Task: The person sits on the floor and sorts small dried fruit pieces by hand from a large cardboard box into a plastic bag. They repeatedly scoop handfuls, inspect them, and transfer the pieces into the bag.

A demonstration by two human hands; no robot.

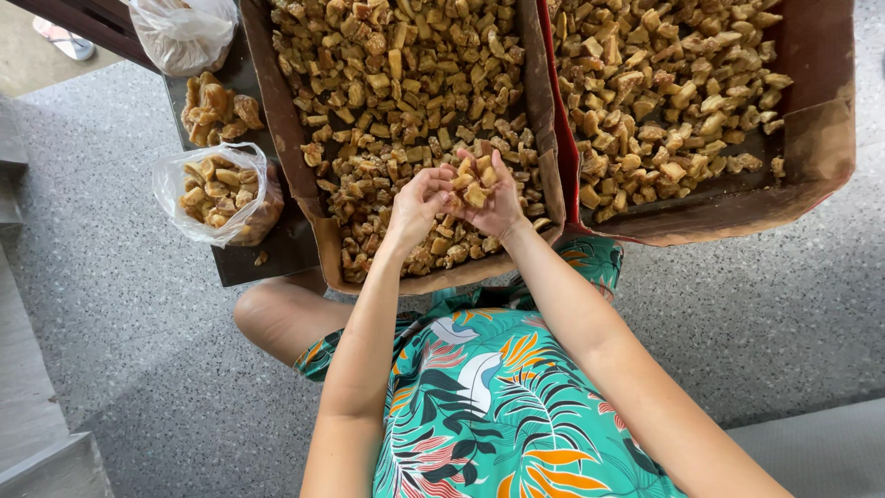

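**Handful of fried pieces, held over the near box**

We cup a small heap of golden fried pieces (477, 180) between both palms: left hand (417, 207) and right hand (498, 210) pressed together, fingers curled round them. Beneath lies the near cardboard box (277, 111) of like pieces; a second box (816, 138) beside it; an open plastic bag (217, 192) to our left.

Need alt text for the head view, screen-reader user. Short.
Seen from above, a seated person's left hand and right hand cup a small pile of golden-brown chunks over a cardboard tray full of the same pieces. A second full tray sits to the right; an open plastic bag of chunks lies to the left.
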